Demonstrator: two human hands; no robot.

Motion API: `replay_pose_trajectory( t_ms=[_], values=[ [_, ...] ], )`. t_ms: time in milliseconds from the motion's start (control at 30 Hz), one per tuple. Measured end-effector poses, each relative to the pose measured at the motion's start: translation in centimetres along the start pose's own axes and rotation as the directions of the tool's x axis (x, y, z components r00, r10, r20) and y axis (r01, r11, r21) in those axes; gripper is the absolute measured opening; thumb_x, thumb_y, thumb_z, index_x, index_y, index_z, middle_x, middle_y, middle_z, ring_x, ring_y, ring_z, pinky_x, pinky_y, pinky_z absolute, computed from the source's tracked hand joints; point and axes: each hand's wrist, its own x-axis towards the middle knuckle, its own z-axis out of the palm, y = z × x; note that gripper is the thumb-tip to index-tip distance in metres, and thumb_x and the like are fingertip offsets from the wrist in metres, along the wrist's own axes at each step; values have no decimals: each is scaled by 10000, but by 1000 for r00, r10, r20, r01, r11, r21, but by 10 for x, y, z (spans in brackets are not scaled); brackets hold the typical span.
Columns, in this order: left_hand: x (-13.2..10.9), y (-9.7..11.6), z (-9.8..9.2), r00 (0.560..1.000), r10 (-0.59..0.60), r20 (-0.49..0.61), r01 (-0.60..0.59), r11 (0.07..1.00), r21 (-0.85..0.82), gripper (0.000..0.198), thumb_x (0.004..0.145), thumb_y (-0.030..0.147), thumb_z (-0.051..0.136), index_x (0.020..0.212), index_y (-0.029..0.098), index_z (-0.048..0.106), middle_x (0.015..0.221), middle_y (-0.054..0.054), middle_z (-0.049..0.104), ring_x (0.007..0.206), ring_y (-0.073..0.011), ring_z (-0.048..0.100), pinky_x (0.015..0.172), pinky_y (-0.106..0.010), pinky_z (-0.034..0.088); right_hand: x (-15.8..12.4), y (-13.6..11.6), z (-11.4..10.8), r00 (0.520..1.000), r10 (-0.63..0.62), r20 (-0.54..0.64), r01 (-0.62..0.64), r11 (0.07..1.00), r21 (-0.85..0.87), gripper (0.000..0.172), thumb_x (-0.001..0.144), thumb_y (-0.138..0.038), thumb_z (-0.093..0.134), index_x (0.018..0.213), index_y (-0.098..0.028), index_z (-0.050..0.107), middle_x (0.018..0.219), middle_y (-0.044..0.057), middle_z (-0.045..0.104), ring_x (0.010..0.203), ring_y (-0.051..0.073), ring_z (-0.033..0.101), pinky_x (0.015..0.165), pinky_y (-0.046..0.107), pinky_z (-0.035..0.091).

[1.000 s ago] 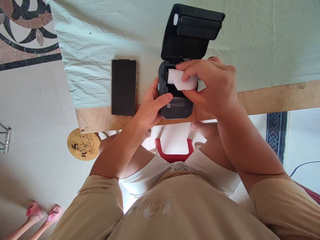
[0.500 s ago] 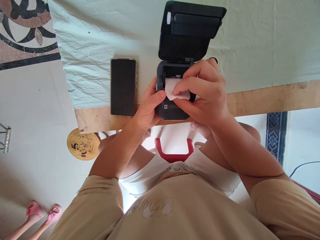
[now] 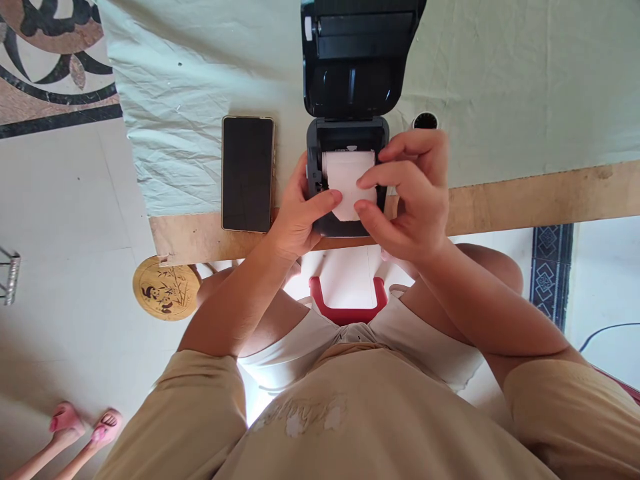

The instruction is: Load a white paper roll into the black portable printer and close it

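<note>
A small black printer (image 3: pixel 345 137) stands at the table's near edge with its lid (image 3: pixel 353 60) swung up and back. A white paper roll (image 3: pixel 349 175) lies in its open bay, the loose end drawn toward me. My left hand (image 3: pixel 300 217) grips the printer's left side, thumb resting on the paper's lower left corner. My right hand (image 3: pixel 407 193) pinches the paper's right edge between thumb and forefinger, the other fingers curled above.
A dark phone (image 3: pixel 247 173) lies face up left of the printer on the pale cloth (image 3: pixel 500 80). A small black round object (image 3: pixel 425 121) sits right of the printer. Bare wooden table edge (image 3: pixel 550 193) runs right. Below are a red stool (image 3: pixel 347 303), a round bamboo mat (image 3: pixel 165 288) and another person's feet (image 3: pixel 83 427).
The roll went from being held over the bay into the bay. My right hand slid down to the paper's loose end. The printer shifted left and its lid tipped further back.
</note>
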Motion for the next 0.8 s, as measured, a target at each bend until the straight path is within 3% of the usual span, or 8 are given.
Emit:
replay_pose_trajectory(
  t_ms=[100,233,367,500,667,800],
  values=[
    [-1,1,1,1000,-12,-22,13,999,52,324,673,230,742,956,261,587,856,56,663,740,-102,642,663,-226,541,-2,3,0,996,82,27,-82,996,-25,226,785,-297,544,1011,-291,532,1118,88,445,1090,260,489,863,475,510],
    [-1,2,-2,1000,-4,-10,5,998,56,370,641,245,751,968,272,580,893,50,669,848,-146,667,707,-250,552,-1,3,0,991,77,106,-89,990,112,372,747,-261,561,1107,-288,471,1253,94,352,1213,277,412,869,473,519],
    [0,-1,-3,999,5,-33,-5,1000,6,342,672,330,733,976,251,596,860,37,670,938,-170,673,767,-270,547,-2,-1,0,974,114,196,-143,980,141,488,732,-227,580,1174,-339,406,1325,81,302,1300,276,354,992,518,461],
    [1,-2,-3,999,-3,-32,3,1000,-10,389,671,234,752,1022,258,586,849,44,675,925,-175,682,811,-310,554,-3,1,0,967,143,210,-174,975,137,568,690,-256,616,1199,-340,377,1356,79,286,1337,289,319,1013,530,446],
    [0,-1,-3,1000,15,21,-15,1000,14,386,655,173,769,977,276,583,864,62,686,806,-130,667,692,-262,555,-4,7,0,965,177,193,-217,953,210,517,745,-329,565,1225,-322,375,1404,97,280,1325,292,357,932,501,499],
    [-2,2,-2,999,-19,-32,21,998,54,437,613,246,805,975,275,563,948,40,684,905,-171,676,725,-275,559,-6,10,1,956,202,214,-246,947,207,461,790,-328,495,1231,-347,362,1447,65,282,1324,282,380,919,515,507]
  ],
)
